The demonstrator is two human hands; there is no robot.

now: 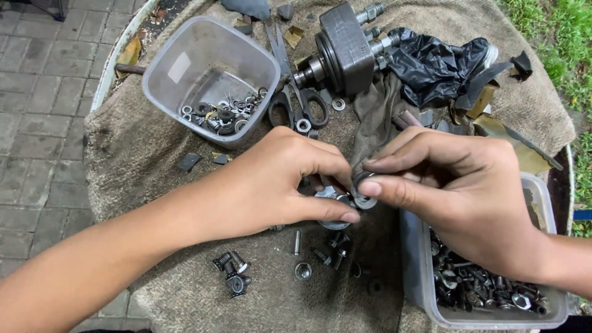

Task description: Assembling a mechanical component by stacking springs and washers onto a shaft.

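Outdoor cloth-covered worktop (154,154), mid-frame: left hand (277,179) pinching a round grey metal part (333,198), right hand (444,185) pinching a small steel washer (365,201) against it; slip risk, washer lost among loose bolts (320,250).

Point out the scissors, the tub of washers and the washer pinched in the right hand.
scissors (306,111): head view, black handle loops.
tub of washers (185,46): head view, clear left wall.
washer (364,201): head view, its rim under the right thumb.

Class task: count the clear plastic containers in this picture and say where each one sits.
2. One clear plastic container sits at upper left, holding washers. The other container sits at lower right by the right hand, holding bolts and nuts. None seems hidden.
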